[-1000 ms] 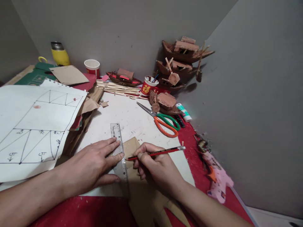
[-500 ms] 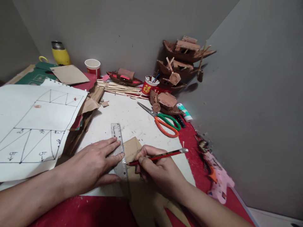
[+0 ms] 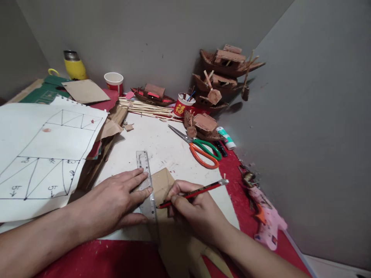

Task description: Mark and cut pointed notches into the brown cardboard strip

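My left hand (image 3: 111,202) lies flat with fingers spread, pressing a clear ruler (image 3: 144,165) down on a brown cardboard piece (image 3: 162,181). My right hand (image 3: 194,210) is closed on a red pencil (image 3: 199,190), with its tip against the ruler's right edge on the cardboard. The cardboard runs toward me under both hands and over the red table cover (image 3: 116,258).
A white sheet with a drawn pattern (image 3: 43,154) lies at the left. Orange and green scissors (image 3: 203,150), a glue tube (image 3: 226,138), a red cup of tools (image 3: 181,105), wooden sticks (image 3: 145,107) and cardboard boat models (image 3: 223,73) fill the far corner. A pink glue gun (image 3: 266,220) lies at the right.
My right hand has slid the pencil tip a little toward me along the ruler's edge. The left hand and ruler have stayed put.
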